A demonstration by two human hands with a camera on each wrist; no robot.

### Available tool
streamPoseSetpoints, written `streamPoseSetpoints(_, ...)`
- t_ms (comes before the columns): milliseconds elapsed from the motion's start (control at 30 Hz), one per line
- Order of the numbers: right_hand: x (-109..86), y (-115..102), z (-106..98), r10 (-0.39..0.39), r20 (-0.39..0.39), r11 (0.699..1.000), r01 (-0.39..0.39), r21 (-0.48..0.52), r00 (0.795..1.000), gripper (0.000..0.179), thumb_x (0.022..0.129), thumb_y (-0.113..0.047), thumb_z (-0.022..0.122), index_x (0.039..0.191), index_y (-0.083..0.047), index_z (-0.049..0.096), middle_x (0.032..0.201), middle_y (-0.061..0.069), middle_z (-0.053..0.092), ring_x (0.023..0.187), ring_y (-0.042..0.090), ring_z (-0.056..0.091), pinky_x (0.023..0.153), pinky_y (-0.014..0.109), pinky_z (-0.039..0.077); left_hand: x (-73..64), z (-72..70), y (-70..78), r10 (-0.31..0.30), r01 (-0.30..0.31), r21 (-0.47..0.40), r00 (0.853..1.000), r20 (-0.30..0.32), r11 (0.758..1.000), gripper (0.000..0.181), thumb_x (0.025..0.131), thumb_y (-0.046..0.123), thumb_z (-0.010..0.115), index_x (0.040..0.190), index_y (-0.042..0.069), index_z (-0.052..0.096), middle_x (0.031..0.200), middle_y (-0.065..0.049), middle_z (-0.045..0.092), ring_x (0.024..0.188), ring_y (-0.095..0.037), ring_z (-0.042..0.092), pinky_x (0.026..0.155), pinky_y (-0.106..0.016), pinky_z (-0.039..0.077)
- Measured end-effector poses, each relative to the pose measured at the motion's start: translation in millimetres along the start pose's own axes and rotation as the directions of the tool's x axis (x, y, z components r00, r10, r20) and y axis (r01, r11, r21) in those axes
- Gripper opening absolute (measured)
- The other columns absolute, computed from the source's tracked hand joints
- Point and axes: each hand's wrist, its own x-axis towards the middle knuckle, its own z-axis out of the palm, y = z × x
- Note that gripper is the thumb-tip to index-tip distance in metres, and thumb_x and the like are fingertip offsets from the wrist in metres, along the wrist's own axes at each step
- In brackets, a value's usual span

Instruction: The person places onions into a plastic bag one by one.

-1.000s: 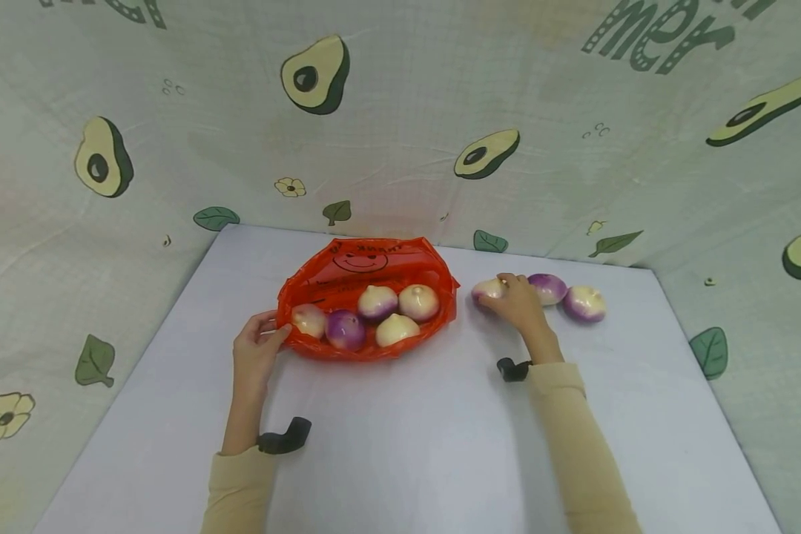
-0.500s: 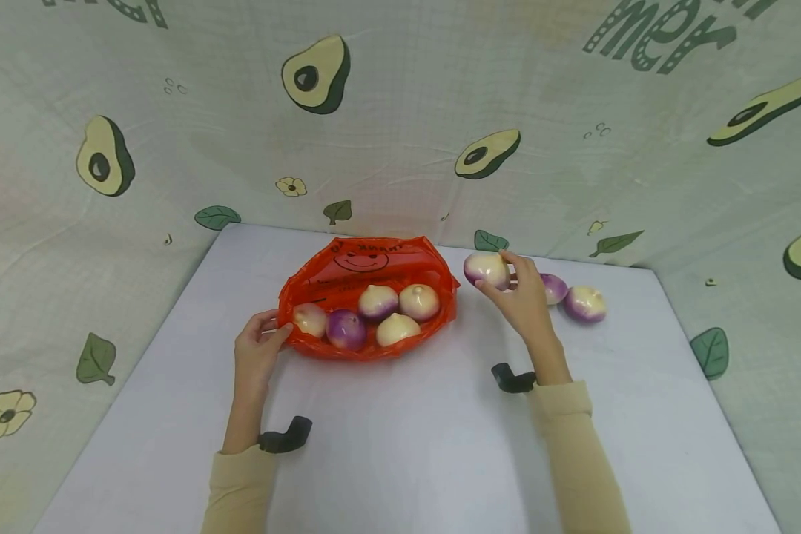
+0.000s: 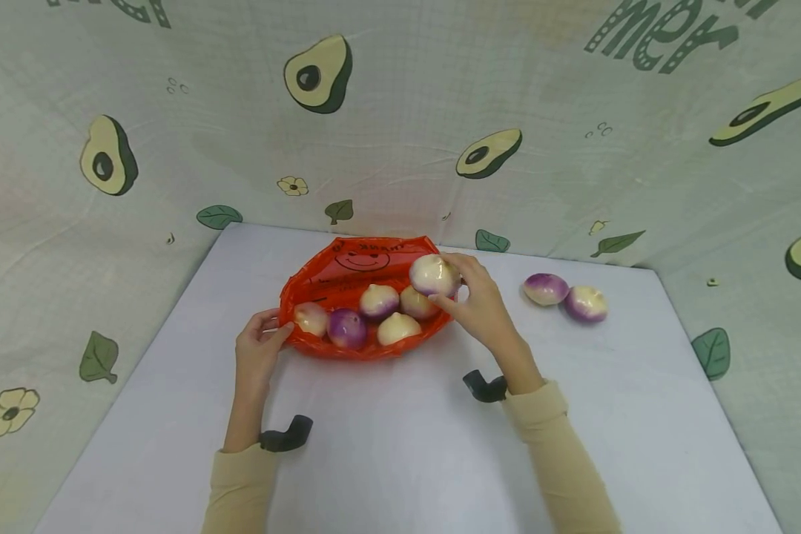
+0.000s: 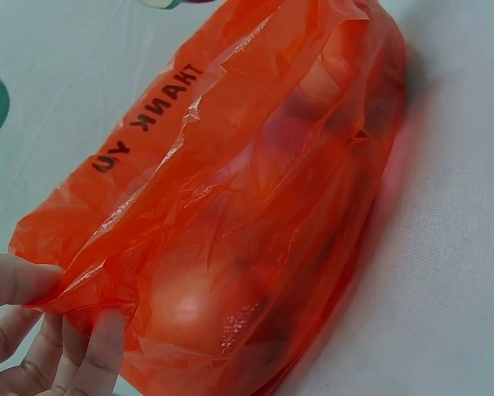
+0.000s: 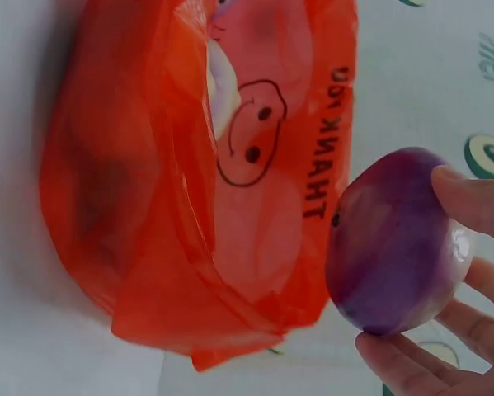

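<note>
Near two o'clock on the red bag, we see the right grip holding an onion at its own ten o'clock; the left grip pinches the bag around nine o'clock.

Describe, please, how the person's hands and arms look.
The left hand and right hand are bare, without gloves. The left sleeve and right sleeve are plain beige, cuffed at the end. Each side has a small, black, bent wrist camera.

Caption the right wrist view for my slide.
Right hand holds a purple-and-white bulb at the mouth of an open red bag.
</note>
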Motion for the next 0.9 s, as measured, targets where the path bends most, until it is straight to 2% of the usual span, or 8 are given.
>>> streamPoseSetpoints(200, 5.8, -3, 16, 0.008, 0.093, 0.997, 0.0, -0.08, 0.996, 0.06, 0.081, -0.014, 0.071, 0.135, -0.011, 0.045, 0.138, 0.009, 0.044, 0.127, 0.027, 0.04, 0.106, 0.047, 0.037, -0.5, 0.1, 0.2, -0.004, 0.004, 0.018, 1.0, -0.004, 1.0, 0.037, 0.092, 0.025, 0.058, 0.126, 0.012, 0.053, 0.115, -0.009, 0.056, 0.082, -0.004, 0.055, 0.075, -0.015, 0.053)
streamPoseSetpoints(433, 14.6, -2, 31, 0.039, 0.19, 0.993, -0.017, -0.117, 0.981, 0.06, 0.083, -0.015, 0.069, 0.137, -0.011, 0.044, 0.139, 0.007, 0.044, 0.127, 0.028, 0.038, 0.107, 0.046, 0.036, -0.7, -0.1, 0.0, -0.007, 0.007, 0.016, 1.0, -0.006, 1.0, 0.037, 0.091, 0.025, 0.058, 0.126, 0.012, 0.053, 0.114, -0.009, 0.056, 0.081, -0.004, 0.055, 0.075, -0.014, 0.052)
streamPoseSetpoints(600, 20.7, -1, 38, 0.016, 0.213, 0.991, 0.013, -0.135, 0.977, 0.059, 0.083, -0.015, 0.069, 0.137, -0.009, 0.044, 0.138, 0.01, 0.044, 0.128, 0.029, 0.039, 0.108, 0.045, 0.035, -0.5, -0.2, 0.5, -0.014, 0.014, 0.021, 1.0, -0.009, 1.0, 0.038, 0.091, 0.026, 0.058, 0.126, 0.013, 0.053, 0.115, -0.009, 0.056, 0.082, -0.004, 0.055, 0.074, -0.012, 0.051)
streamPoseSetpoints(900, 27.1, 2, 48, 0.066, 0.253, 0.985, -0.023, -0.171, 0.965, 0.059, 0.085, -0.017, 0.067, 0.139, -0.012, 0.043, 0.141, 0.008, 0.043, 0.127, 0.029, 0.039, 0.106, 0.044, 0.038, -1.1, -0.3, 2.2, -0.019, 0.019, 0.019, 1.0, -0.008, 1.0, 0.038, 0.091, 0.025, 0.058, 0.126, 0.012, 0.053, 0.115, -0.01, 0.056, 0.084, -0.006, 0.055, 0.074, -0.012, 0.051)
